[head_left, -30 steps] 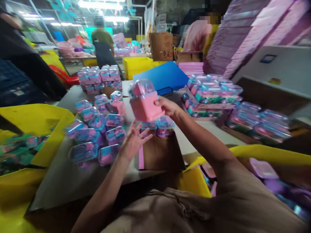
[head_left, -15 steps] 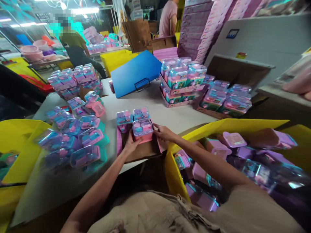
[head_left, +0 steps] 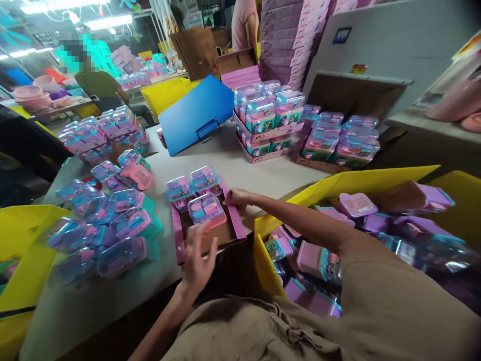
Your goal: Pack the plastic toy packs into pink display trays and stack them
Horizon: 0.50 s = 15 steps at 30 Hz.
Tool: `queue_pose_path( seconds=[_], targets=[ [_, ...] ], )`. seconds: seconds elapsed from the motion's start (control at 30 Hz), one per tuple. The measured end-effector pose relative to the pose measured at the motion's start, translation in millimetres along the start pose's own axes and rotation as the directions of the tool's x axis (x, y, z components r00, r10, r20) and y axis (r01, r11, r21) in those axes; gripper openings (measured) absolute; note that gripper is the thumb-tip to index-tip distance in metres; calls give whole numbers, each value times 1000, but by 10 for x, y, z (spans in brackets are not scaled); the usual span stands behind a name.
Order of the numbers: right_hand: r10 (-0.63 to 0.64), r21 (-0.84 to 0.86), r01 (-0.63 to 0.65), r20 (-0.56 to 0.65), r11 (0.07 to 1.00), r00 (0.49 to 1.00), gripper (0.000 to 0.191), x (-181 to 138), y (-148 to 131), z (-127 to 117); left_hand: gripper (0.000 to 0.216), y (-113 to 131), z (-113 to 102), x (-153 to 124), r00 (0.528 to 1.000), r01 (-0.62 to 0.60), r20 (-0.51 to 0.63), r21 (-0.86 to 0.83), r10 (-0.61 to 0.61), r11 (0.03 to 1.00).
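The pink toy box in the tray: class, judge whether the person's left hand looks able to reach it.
Probably yes: the left hand is open just short of the pink toy box, with only bare tray between them.

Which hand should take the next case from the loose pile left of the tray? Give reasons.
Left, probably: the left hand is open and nearer the pile of clear-lidded pink plastic cases; the right hand touches the pink-edged cardboard tray.

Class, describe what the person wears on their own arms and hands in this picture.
Both forearms are bare. The left hand and right hand have no gloves, and no watch, bracelet or ring shows. A loose, creased beige sleeve covers the right upper arm, matching the beige shirt below. The fabric shows no markings.
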State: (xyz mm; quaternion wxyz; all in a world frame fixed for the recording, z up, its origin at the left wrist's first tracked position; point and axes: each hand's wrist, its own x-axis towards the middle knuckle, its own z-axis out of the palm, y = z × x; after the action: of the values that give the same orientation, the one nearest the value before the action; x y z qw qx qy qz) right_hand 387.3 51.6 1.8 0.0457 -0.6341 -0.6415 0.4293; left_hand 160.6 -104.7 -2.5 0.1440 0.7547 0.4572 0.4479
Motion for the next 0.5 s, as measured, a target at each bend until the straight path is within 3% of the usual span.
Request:
queue_pose_path(
  seconds=[0.07,0.13,0.2,0.27,0.33,0.4,0.5],
  targets=[
    [-12,78,8,55,997,998,42,9,2,-75,45,204,228,78,962,6,274,-43,6,999],
    [0,117,-6,48,993,999,42,46,-18,-119,73,295,530,208,882,118,456,34,-120,992],
    [22,90,-21,-9,996,1000,33,102,-49,-118,97,316,785,302,816,213,514,156,-263,965],
    [37,55,-33,-77,998,996,23,162,-76,-90,91,329,886,338,790,220,538,199,-294,955],
    [52,43,-47,-115,998,992,17,213,-90,-70,63,348,797,407,804,144,561,141,-198,980],
    [62,62,-56,-104,997,993,15,245,-90,-78,39,345,579,633,860,30,508,52,-52,998],
    [37,141,-30,-45,990,998,22,252,-68,-151,39,238,278,1308,947,-70,321,109,32,992]
  ],
)
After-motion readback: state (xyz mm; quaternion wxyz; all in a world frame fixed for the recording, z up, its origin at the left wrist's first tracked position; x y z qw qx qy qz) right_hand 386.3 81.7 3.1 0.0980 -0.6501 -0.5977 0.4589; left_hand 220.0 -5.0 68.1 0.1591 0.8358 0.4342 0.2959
